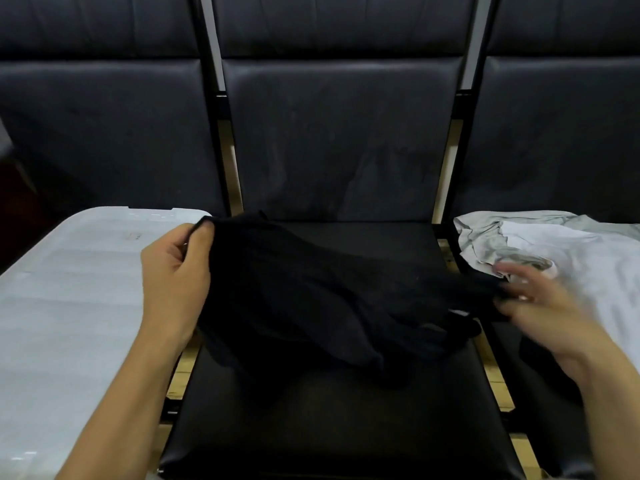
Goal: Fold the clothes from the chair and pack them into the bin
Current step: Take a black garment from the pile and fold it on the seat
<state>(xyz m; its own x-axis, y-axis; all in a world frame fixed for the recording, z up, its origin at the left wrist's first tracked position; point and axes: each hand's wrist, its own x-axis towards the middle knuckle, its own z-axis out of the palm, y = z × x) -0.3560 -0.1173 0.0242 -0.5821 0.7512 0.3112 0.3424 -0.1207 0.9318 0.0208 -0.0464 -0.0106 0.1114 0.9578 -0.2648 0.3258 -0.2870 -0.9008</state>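
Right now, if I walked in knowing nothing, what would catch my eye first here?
Most striking is the black garment spread over the middle chair seat, with the left hand pinching its upper left corner. The right hand is blurred at the garment's right edge, so its grip is unclear. A white bin with its lid on stands on the left, and pale crumpled clothes lie on the right-hand seat.

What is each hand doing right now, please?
Left hand: its fingers pinch a corner of the black garment.
Right hand: blurred at the garment's other end; grip cannot be told.
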